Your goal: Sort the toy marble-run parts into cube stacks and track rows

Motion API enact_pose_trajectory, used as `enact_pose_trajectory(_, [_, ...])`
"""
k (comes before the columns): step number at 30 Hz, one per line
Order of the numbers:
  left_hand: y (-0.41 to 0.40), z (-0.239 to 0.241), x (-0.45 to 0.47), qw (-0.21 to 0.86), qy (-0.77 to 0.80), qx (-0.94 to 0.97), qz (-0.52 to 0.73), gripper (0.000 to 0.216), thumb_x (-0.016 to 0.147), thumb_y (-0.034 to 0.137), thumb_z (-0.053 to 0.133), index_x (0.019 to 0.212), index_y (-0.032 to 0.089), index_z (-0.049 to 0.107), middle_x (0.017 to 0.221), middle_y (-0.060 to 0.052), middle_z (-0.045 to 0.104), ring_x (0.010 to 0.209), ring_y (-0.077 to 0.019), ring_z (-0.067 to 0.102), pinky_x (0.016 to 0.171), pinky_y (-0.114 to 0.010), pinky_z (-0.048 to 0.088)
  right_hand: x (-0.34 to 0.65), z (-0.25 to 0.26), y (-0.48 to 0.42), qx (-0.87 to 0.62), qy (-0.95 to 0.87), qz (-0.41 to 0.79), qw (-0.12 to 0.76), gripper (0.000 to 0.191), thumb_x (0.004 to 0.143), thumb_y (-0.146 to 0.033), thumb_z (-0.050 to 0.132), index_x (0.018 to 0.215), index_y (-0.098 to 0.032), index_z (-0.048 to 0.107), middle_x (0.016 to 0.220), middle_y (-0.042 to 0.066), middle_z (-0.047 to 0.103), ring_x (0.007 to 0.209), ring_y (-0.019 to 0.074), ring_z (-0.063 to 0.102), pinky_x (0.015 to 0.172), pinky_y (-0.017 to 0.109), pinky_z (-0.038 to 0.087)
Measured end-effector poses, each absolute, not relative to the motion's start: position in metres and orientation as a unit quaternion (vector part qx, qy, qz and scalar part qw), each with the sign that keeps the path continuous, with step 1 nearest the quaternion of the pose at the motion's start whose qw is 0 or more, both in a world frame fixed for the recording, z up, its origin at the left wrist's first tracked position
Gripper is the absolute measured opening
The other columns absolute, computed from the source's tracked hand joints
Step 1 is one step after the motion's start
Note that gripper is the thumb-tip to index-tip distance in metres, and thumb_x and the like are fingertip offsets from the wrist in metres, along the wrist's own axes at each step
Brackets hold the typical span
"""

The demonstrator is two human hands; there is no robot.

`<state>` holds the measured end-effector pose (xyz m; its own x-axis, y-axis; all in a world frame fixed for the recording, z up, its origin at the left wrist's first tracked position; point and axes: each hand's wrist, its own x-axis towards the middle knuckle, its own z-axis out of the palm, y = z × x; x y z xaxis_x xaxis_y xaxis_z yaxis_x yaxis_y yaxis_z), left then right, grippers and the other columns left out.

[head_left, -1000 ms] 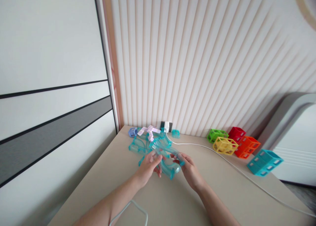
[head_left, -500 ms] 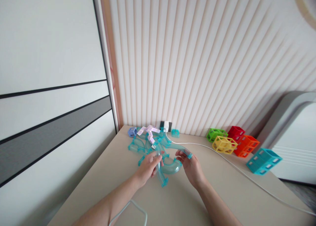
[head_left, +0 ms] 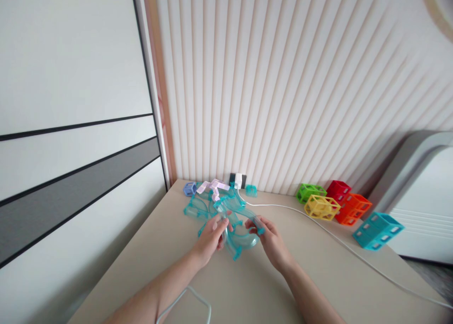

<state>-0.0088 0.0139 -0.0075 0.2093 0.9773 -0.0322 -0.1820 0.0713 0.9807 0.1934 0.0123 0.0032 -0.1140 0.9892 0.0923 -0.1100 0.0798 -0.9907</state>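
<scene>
Lower centre, our left grip [head_left: 212, 237] and right grip [head_left: 268, 238] clamp teal tubes [head_left: 230, 245], likely light, stiff, slick; best held near ends.

"What's everything lying on?"

"A beige table [head_left: 240, 286], plain and smooth."

"What's on its left side?"

"A small open blue block [head_left: 190, 189] in the far corner. Next to it, a heap of clear teal tubes [head_left: 196, 208], with some pink pieces [head_left: 220, 184] at the back. I can't tell whether the pink ones touch the table itself."

"And past the heap?"

"A small teal piece [head_left: 251, 190] near the back edge, and a white cable [head_left: 276, 205] running across toward the right."

"What's over there?"

"Open-framed blocks: green [head_left: 310, 193] and red [head_left: 339, 191] behind, yellow [head_left: 322, 207] and orange [head_left: 354, 208] in front, and turquoise [head_left: 378, 231] nearest the right edge."
</scene>
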Motion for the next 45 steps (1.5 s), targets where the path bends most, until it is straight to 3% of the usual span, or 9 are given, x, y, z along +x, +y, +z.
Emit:
enact_pose_trajectory(4, [0.014, -0.008, -0.008, 0.588, 0.412, 0.489, 0.495, 0.043, 0.086, 0.062, 0.056, 0.091, 0.019, 0.059, 0.063, 0.007, 0.053, 0.038, -0.0046, 0.037, 0.037, -0.018, 0.028, 0.189, 0.008, 0.008, -0.437, -0.563, 0.528, 0.461, 0.045, 0.083, -0.062, 0.064, 0.08, -0.019, 0.072, 0.079, 0.004, 0.069, 0.074, 0.0191, 0.057, 0.069, 0.03, 0.042])
enact_pose_trajectory(8, [0.014, -0.007, -0.007, 0.568, 0.42, 0.491, 0.51, 0.043, 0.086, 0.063, 0.057, 0.085, 0.02, 0.057, 0.052, 0.01, 0.043, 0.037, -0.0057, 0.035, 0.037, -0.017, 0.026, 0.186, 0.012, 0.007, -0.414, -0.582, 0.542, 0.443, 0.044, 0.085, -0.062, 0.063, 0.084, -0.019, 0.073, 0.081, 0.004, 0.071, 0.075, 0.0194, 0.059, 0.07, 0.03, 0.044])
enact_pose_trajectory(14, [0.015, -0.008, -0.008, 0.556, 0.421, 0.498, 0.515, 0.042, 0.086, 0.062, 0.057, 0.086, 0.02, 0.057, 0.055, 0.009, 0.047, 0.037, -0.0053, 0.036, 0.036, -0.017, 0.026, 0.187, 0.008, 0.009, -0.424, -0.57, 0.524, 0.47, 0.048, 0.084, -0.064, 0.063, 0.101, -0.021, 0.075, 0.084, 0.005, 0.071, 0.081, 0.0222, 0.062, 0.077, 0.034, 0.048])
enact_pose_trajectory(19, [0.015, -0.008, -0.007, 0.553, 0.422, 0.496, 0.52, 0.042, 0.086, 0.062, 0.057, 0.088, 0.02, 0.057, 0.07, 0.005, 0.058, 0.039, -0.0039, 0.038, 0.036, -0.016, 0.027, 0.192, 0.005, 0.008, -0.45, -0.551, 0.504, 0.489, 0.055, 0.088, -0.066, 0.055, 0.116, -0.022, 0.073, 0.093, 0.007, 0.073, 0.091, 0.0261, 0.065, 0.087, 0.041, 0.049])
enact_pose_trajectory(26, [0.018, -0.012, -0.007, 0.546, 0.424, 0.506, 0.516, 0.041, 0.086, 0.06, 0.058, 0.09, 0.02, 0.059, 0.078, 0.003, 0.062, 0.039, -0.0028, 0.035, 0.035, -0.017, 0.025, 0.189, 0.008, 0.008, -0.442, -0.56, 0.51, 0.482, 0.06, 0.079, -0.06, 0.072, 0.123, -0.019, 0.069, 0.092, 0.008, 0.075, 0.089, 0.0264, 0.067, 0.083, 0.041, 0.051])
enact_pose_trajectory(33, [0.017, -0.007, -0.009, 0.561, 0.434, 0.488, 0.51, 0.052, 0.083, 0.058, 0.063, 0.12, 0.022, 0.063, 0.072, 0.003, 0.059, 0.043, -0.0061, 0.035, 0.04, -0.019, 0.024, 0.192, 0.005, 0.011, -0.453, -0.552, 0.48, 0.509, 0.059, 0.08, -0.062, 0.069, 0.121, -0.019, 0.071, 0.09, 0.009, 0.076, 0.088, 0.0269, 0.067, 0.084, 0.041, 0.051])
enact_pose_trajectory(38, [0.014, -0.001, -0.011, 0.538, 0.443, 0.508, 0.506, 0.048, 0.084, 0.058, 0.062, 0.116, 0.022, 0.068, 0.069, 0.002, 0.061, 0.051, -0.0106, 0.045, 0.048, -0.022, 0.032, 0.195, 0.005, 0.013, -0.457, -0.541, 0.461, 0.534, 0.056, 0.082, -0.061, 0.068, 0.12, -0.02, 0.071, 0.088, 0.008, 0.075, 0.088, 0.0265, 0.066, 0.082, 0.039, 0.051])
enact_pose_trajectory(42, [0.014, -0.003, -0.011, 0.544, 0.44, 0.503, 0.508, 0.051, 0.084, 0.062, 0.059, 0.111, 0.02, 0.069, 0.066, 0.003, 0.059, 0.047, -0.0099, 0.041, 0.045, -0.021, 0.03, 0.197, 0.001, 0.014, -0.436, -0.568, 0.472, 0.515, 0.056, 0.084, -0.057, 0.068, 0.128, -0.023, 0.065, 0.103, 0.008, 0.074, 0.097, 0.0273, 0.066, 0.086, 0.04, 0.05])
enact_pose_trajectory(45, [0.016, -0.005, -0.011, 0.563, 0.428, 0.493, 0.507, 0.052, 0.087, 0.064, 0.052, 0.102, 0.017, 0.07, 0.063, 0.003, 0.056, 0.046, -0.0089, 0.038, 0.043, -0.021, 0.027, 0.196, -0.005, 0.014, -0.446, -0.633, 0.409, 0.483, 0.052, 0.085, -0.049, 0.069, 0.131, -0.026, 0.062, 0.111, 0.007, 0.072, 0.102, 0.0272, 0.064, 0.093, 0.042, 0.048])
